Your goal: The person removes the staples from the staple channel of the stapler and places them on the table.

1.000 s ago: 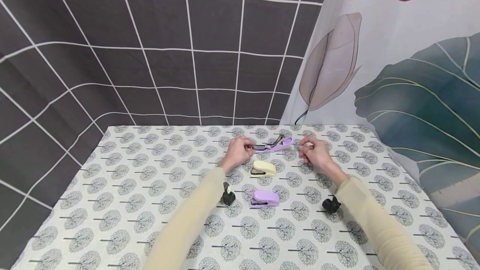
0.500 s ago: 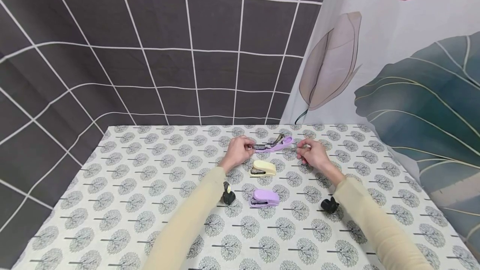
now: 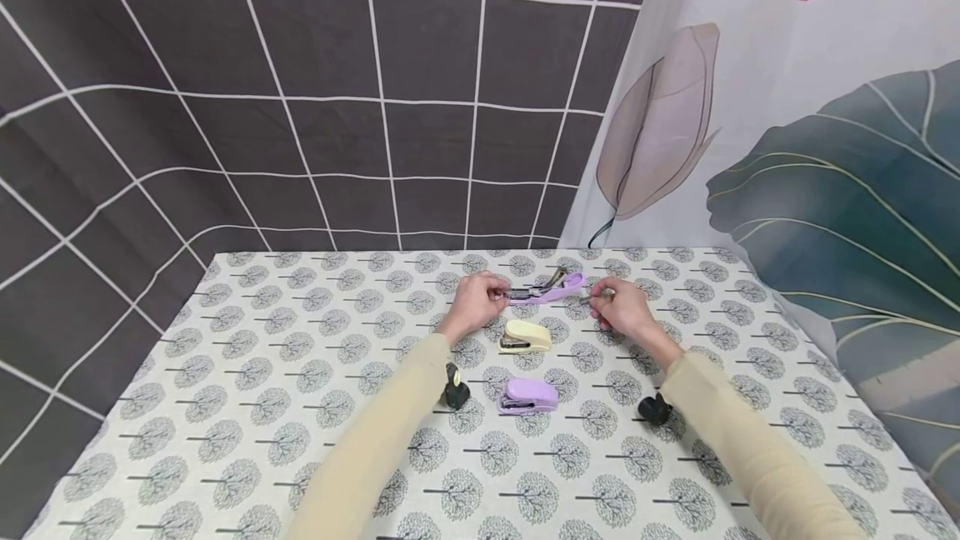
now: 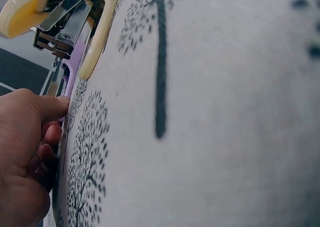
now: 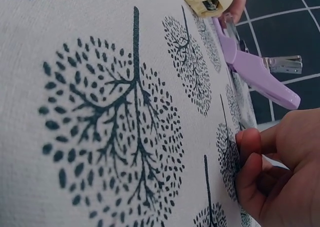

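Note:
Near the back of the table, a light purple stapler (image 3: pixel 572 283) lies opened out, its metal magazine (image 5: pixel 286 64) raised at an angle in the right wrist view. My left hand (image 3: pixel 476 304) grips its left end between thumb and fingers; the fingers partly cover that end. To the right of the stapler, my right hand (image 3: pixel 624 309) pinches a small thin grey strip (image 3: pixel 586 300), which looks like a row of staples. The strip points toward the stapler without touching it. In the right wrist view, the fingertips (image 5: pixel 250 139) hide the strip.
A pale yellow stapler (image 3: pixel 531 335) sits in front of the opened one, and a second purple stapler (image 3: pixel 531 395) lies nearer to me. Both are folded together. A tree-patterned cloth (image 3: pixel 337 440) covers the table, with a dark grid curtain (image 3: pixel 315 140) behind.
My right hand has moved a little left, toward the opened stapler, and the grey strip now shows at its fingertips. My left hand keeps its grip in the same place.

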`<action>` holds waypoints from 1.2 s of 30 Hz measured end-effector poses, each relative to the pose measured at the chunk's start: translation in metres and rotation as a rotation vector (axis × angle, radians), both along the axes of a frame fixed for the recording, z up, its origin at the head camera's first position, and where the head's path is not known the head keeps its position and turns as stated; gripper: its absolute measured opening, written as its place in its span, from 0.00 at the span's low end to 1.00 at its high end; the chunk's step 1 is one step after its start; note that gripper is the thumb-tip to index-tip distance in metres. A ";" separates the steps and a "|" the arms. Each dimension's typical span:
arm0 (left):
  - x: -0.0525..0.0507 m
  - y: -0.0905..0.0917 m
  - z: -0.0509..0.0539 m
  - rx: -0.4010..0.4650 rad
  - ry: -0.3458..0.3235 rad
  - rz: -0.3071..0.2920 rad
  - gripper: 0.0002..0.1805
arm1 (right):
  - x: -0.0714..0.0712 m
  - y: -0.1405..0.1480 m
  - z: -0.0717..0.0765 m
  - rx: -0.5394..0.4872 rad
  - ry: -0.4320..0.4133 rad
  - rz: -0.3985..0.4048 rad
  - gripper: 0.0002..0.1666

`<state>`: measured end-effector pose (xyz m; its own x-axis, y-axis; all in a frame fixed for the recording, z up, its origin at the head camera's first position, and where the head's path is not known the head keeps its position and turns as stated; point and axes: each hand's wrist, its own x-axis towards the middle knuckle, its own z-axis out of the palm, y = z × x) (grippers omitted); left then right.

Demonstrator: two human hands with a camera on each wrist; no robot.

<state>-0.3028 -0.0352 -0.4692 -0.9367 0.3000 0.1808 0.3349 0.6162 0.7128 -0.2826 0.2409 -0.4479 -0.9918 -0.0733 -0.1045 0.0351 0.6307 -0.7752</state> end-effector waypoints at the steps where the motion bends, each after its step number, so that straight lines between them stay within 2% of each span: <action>1: 0.000 0.000 0.000 -0.002 0.001 0.001 0.17 | 0.000 -0.001 0.001 0.015 0.009 0.009 0.07; 6: 0.000 -0.001 0.000 -0.007 0.019 0.000 0.16 | 0.000 -0.003 0.003 0.103 0.038 0.040 0.05; 12: 0.000 -0.001 -0.001 0.000 0.010 0.006 0.16 | -0.001 -0.006 0.008 0.151 -0.008 0.038 0.05; 18: 0.000 0.000 -0.001 -0.004 0.010 0.004 0.16 | -0.002 -0.007 0.011 0.166 -0.048 0.030 0.06; 26: -0.001 0.001 -0.001 -0.013 0.050 0.002 0.15 | -0.002 -0.004 0.013 0.191 -0.023 0.046 0.06; 36: 0.000 0.000 -0.003 0.016 0.019 0.011 0.17 | -0.001 -0.005 0.013 0.161 -0.033 0.032 0.08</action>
<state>-0.3024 -0.0354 -0.4725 -0.9362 0.2868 0.2031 0.3418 0.6087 0.7160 -0.2834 0.2359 -0.4346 -0.9851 -0.0849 -0.1496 0.0362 0.7477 -0.6631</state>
